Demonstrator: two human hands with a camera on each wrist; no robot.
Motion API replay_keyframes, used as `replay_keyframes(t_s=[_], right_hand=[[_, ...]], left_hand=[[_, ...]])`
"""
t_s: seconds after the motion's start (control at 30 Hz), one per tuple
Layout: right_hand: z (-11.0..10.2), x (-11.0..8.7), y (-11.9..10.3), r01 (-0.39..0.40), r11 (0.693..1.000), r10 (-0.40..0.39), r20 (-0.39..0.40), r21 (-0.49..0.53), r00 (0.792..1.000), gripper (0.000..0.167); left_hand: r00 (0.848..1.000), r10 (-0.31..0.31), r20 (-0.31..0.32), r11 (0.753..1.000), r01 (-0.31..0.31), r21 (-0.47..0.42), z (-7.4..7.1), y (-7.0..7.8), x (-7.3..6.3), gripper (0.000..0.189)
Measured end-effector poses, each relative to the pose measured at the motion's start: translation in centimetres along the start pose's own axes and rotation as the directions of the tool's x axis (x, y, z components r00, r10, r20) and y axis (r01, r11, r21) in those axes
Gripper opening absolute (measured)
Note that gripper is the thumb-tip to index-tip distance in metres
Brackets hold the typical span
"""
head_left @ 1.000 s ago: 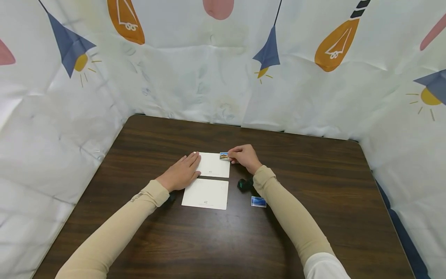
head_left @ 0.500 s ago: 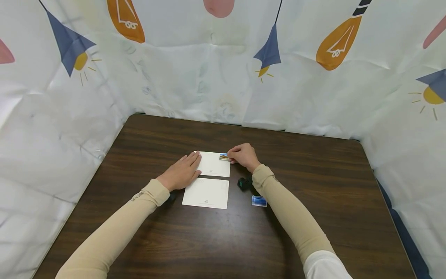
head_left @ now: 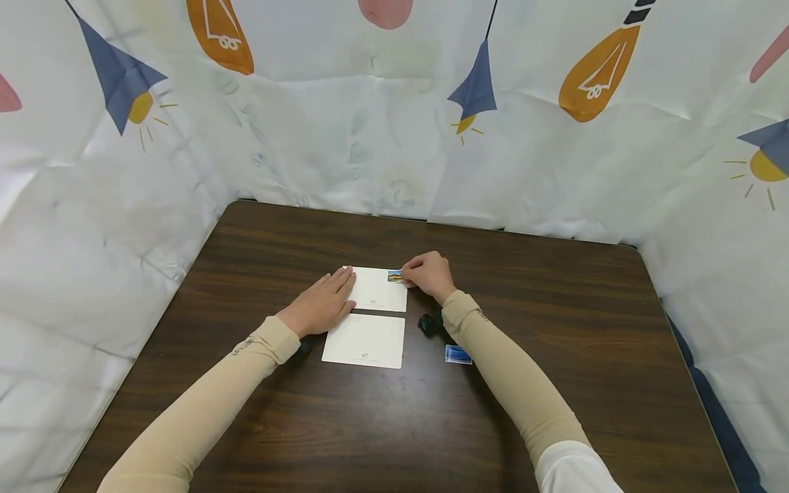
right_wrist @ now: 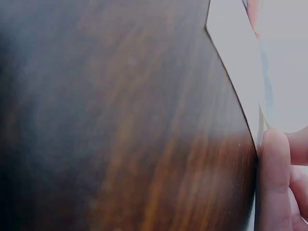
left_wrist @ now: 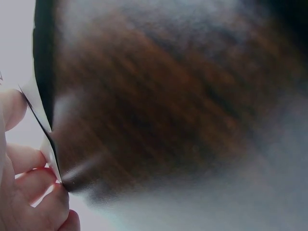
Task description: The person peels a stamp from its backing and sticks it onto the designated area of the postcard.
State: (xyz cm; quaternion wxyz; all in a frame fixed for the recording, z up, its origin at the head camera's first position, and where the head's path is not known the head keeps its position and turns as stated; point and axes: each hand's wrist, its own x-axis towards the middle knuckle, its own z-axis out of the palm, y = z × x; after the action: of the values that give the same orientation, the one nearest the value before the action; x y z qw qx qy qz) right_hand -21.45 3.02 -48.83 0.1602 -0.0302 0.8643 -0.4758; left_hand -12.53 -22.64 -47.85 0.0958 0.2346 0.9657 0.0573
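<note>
My left hand (head_left: 320, 299) rests flat over the left edge of the upper white postcard (head_left: 376, 296), fingers straight and close together. In the left wrist view its fingers (left_wrist: 41, 185) lie at the card's edge. At the postcard's upper right corner my right hand (head_left: 429, 276) pinches a small picture stamp (head_left: 394, 276) by its right side. The right wrist view shows the thumb and fingers (right_wrist: 276, 168) at the edge of the card (right_wrist: 236, 57), with the stamp's thin edge between them. Just below lies a second white postcard (head_left: 364, 341) with small print near its bottom.
A blue stamp (head_left: 459, 354) lies on the dark wooden table (head_left: 382, 424), partly beside the right sleeve (head_left: 511, 363). A small black device (head_left: 429, 325) sits under the right wrist. Printed white cloth (head_left: 345, 157) hangs around the table's far and side edges.
The stamp in my right hand has shifted slightly and lies lower against the postcard's corner. My left hand has stayed on the card's left edge.
</note>
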Motion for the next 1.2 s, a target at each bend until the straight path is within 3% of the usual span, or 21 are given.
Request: replay_keyframes(t_s=[0.57, 0.8, 1.2], right_hand=[[0.3, -0.4, -0.3, 0.012, 1.0, -0.012, -0.028, 0.002, 1.0, 0.012], [0.3, -0.4, -0.5, 0.05, 0.997, -0.052, -0.032, -0.064, 0.998, 0.011], [0.5, 0.0, -1.1, 0.026, 0.989, -0.03, -0.023, -0.148, 0.999, 0.009]], left_hand=[[1.0, -0.002, -0.005, 1.0, 0.002, 0.004, 0.0, 0.2, 0.1, 0.062], [1.0, -0.006, 0.003, 1.0, 0.006, 0.008, 0.0, 0.2, 0.3, 0.063], [1.0, -0.013, 0.011, 1.0, 0.013, 0.0, 0.0, 0.2, 0.3, 0.064]])
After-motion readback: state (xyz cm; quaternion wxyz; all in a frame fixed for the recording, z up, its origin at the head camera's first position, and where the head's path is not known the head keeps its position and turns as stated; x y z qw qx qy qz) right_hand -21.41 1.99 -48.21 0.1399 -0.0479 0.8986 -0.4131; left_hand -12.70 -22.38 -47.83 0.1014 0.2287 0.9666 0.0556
